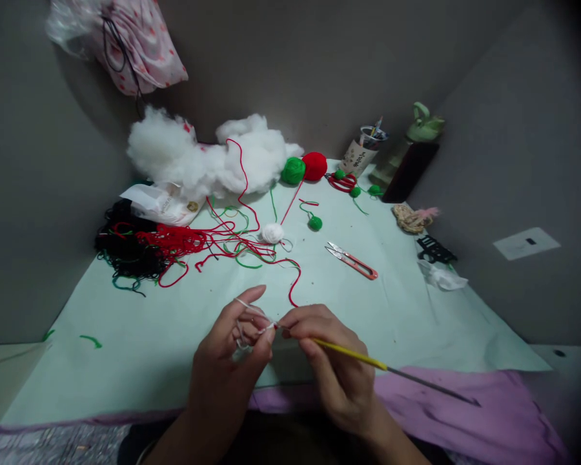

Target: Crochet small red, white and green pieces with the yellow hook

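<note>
My left hand is closed around white yarn, which loops over the raised index finger and is pinched near the thumb. My right hand grips a crochet hook with a yellow handle, its free metal end pointing down to the right. The hook's working tip meets the white yarn between the two hands; fingers partly hide the stitches there. Beyond the hands lies a small white yarn ball. A red strand trails down toward my fingers. Thread snips with orange handles rest to the right.
White stuffing heaps along the back wall. Green and red yarn balls sit beside it. Tangled red yarn and black yarn spread at left. Red-handled scissors, a pen cup and a green bottle stand back right.
</note>
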The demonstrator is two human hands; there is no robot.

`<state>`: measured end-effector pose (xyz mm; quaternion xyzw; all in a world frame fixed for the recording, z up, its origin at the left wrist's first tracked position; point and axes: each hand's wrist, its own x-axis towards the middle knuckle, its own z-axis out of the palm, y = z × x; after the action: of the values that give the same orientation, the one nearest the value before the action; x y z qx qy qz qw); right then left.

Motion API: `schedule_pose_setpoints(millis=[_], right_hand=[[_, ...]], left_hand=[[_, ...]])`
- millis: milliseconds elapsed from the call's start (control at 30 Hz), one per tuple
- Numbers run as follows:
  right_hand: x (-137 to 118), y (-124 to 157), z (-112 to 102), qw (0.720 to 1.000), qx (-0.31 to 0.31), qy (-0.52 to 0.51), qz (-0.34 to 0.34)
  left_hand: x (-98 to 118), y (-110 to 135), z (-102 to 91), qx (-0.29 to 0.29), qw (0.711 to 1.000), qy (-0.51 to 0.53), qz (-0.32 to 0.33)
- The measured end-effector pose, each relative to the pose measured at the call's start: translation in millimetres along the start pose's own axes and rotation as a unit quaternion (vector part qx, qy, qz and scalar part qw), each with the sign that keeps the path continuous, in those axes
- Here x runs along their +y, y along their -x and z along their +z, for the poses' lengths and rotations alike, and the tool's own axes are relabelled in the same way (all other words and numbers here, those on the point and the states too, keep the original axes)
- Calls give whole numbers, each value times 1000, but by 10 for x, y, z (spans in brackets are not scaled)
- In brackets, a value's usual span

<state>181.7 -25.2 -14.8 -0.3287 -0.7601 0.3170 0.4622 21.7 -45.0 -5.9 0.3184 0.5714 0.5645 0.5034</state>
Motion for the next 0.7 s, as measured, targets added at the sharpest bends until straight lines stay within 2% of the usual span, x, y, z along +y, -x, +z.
schedule_pose_setpoints(millis=[67,133,233,300,400,500,700], right_hand=[[20,19,26,999,-1,47,-23],[30,51,70,995,12,88,-33],[16,93,115,994,70,84,9],[-4,93,108,995,88,50,26],[-22,48,72,988,121,-75,63],[-15,-12,64,961,153,-200,115],[-2,-61,105,974,104,-167,111]], left_hand=[[-11,25,-7,-7,1000,3,-4],[-20,15,-11,-45,995,66,-59],[-8,-60,-28,-131,958,179,-183],[21,-124,-52,-162,936,211,-230],[71,-185,-85,-151,938,210,-229],[85,-181,-85,-139,951,189,-204],[40,-121,-13,-125,967,161,-154]])
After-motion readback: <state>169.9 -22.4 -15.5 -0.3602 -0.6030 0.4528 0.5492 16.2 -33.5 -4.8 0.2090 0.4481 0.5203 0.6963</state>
